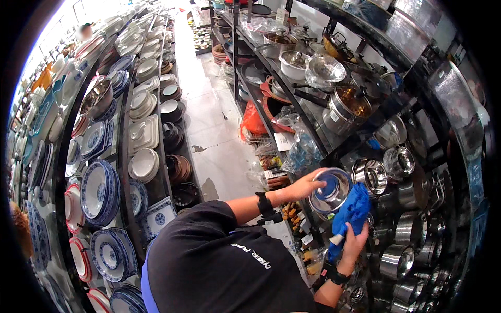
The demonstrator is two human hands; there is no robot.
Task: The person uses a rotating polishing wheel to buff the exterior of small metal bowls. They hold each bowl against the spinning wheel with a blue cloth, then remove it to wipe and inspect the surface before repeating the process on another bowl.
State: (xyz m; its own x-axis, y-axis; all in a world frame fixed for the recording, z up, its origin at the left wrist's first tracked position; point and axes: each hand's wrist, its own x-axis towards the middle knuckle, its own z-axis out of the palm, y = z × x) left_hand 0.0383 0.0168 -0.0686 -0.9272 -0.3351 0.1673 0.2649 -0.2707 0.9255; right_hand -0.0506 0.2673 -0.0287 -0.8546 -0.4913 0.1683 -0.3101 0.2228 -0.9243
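My left hand [305, 186] grips the rim of a shiny metal bowl [315, 200], thumb over the edge, and holds it tilted beside the right-hand shelves. Bunched in my right hand [356, 241] is a blue cloth [350, 209], which hangs against the near right side of the bowl. Part of the bowl is hidden behind the cloth. Just beyond them, another round metal bowl [371, 176] stands on the shelf. Dark bands circle both my wrists.
Several metal pots [399, 261] fill the lower right rack. A saucepan [348, 107] with a glass lid sits above. Blue-and-white plates [99, 190] and white dishes [143, 166] line the left shelves. A tiled aisle floor [222, 156] runs between the racks.
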